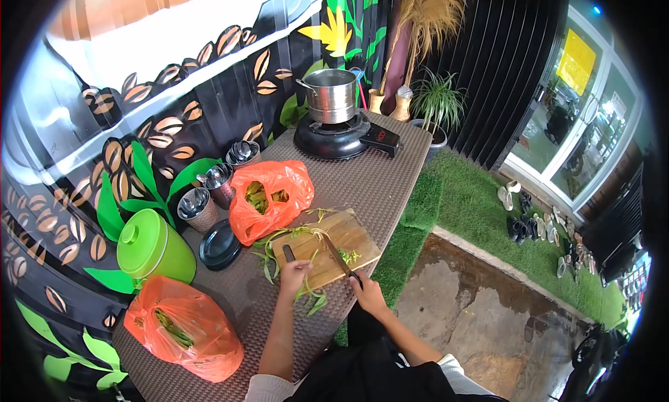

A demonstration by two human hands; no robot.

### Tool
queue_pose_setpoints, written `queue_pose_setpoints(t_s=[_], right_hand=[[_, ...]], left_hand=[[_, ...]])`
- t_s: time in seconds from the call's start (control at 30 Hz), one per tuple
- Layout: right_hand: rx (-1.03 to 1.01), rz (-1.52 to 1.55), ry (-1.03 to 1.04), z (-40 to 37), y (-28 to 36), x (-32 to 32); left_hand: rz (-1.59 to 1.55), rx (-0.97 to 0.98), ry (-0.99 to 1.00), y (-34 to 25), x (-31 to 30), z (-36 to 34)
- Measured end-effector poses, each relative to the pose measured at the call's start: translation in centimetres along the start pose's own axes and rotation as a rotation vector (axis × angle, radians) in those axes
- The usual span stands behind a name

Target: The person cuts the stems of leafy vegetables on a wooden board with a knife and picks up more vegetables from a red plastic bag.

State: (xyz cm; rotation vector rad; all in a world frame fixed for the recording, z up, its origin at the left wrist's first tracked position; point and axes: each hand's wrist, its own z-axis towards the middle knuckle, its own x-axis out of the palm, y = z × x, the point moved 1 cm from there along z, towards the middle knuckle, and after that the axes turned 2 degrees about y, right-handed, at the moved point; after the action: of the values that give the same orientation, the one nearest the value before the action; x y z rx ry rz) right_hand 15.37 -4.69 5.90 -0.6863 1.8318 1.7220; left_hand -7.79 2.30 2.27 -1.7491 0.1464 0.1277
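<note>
In my right hand (369, 294) is the black handle of a knife (338, 256), its blade slanting over the wooden cutting board (350, 232). My left hand (295, 272) is closed at the board's near left edge, pinching thin green leafy stems (304, 287). Small chopped green pieces (348, 256) lie on the board, to the right of the blade. More leafy stems (267, 252) spread along the board's left side and hang over its edge. Behind the board stands an orange plastic bag (270, 193) with greens showing inside.
Another orange bag (202, 332) holds greens at the near left, beside a green lidded bucket (159, 245). Dark plates (219, 245) and cutlery holders (202, 212) line the wall side. A metal pot (331, 99) sits on a black portable stove (327, 138) at the far end.
</note>
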Motion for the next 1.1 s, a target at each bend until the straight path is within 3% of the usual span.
queue_pose_setpoints(t_s=[0.03, 0.07, 0.1, 0.17, 0.5, 0.57, 0.6, 0.67, 0.73, 0.8, 0.93, 0.97, 1.1], right_hand=[[-0.065, 0.129, -0.025, 0.2, 0.0, -0.1], [-0.130, 0.259, -0.050, 0.4, 0.0, -0.2], [-0.133, 0.258, -0.048, 0.5, 0.4, -0.6], [-0.041, 0.561, 0.098, 0.9, 1.2, -1.2], [-0.255, 0.784, 0.100, 0.5, 5.5, -3.9], [-0.562, 0.558, 0.022, 0.3, 6.1, -4.8], [-0.564, 0.558, 0.024, 0.0, 6.2, -5.4], [-0.641, 0.253, 0.106, -1.0, 7.3, -6.8], [-0.635, 0.076, 0.139, -1.1, 7.2, -6.7], [-0.619, -0.107, 0.028, -1.4, 7.7, -6.3], [-0.451, -0.070, -0.067, -0.9, 8.0, -5.8], [-0.408, -0.078, -0.052, -0.8, 8.1, -5.9], [-0.477, -0.071, -0.068, -0.5, 8.3, -6.3]], left_hand=[[-0.002, 0.000, -0.004, -1.4, 0.0, -0.4], [-0.210, -0.106, 0.030, -2.7, 0.1, -0.9], [-0.418, -0.212, 0.065, -3.5, 0.2, -1.2], [-0.441, -0.199, 0.081, -4.4, 0.2, -1.4], [-0.805, -0.136, 0.052, -7.4, 1.0, -1.9], [-0.772, -0.100, 0.026, -6.4, 0.8, -0.7], [-0.737, -0.065, 0.002, -6.1, 0.7, -0.3], [-0.732, -0.072, -0.056, -8.6, 1.0, -1.1], [-0.728, -0.080, -0.107, -9.6, 1.2, -1.3], [-0.701, -0.109, -0.105, -9.5, 1.4, -0.9], [-0.730, -0.123, -0.061, -8.9, 2.1, -1.3], [-0.755, -0.043, -0.016, -8.8, 2.3, -1.2], [-0.800, -0.078, 0.052, -9.4, 3.2, -2.0]])
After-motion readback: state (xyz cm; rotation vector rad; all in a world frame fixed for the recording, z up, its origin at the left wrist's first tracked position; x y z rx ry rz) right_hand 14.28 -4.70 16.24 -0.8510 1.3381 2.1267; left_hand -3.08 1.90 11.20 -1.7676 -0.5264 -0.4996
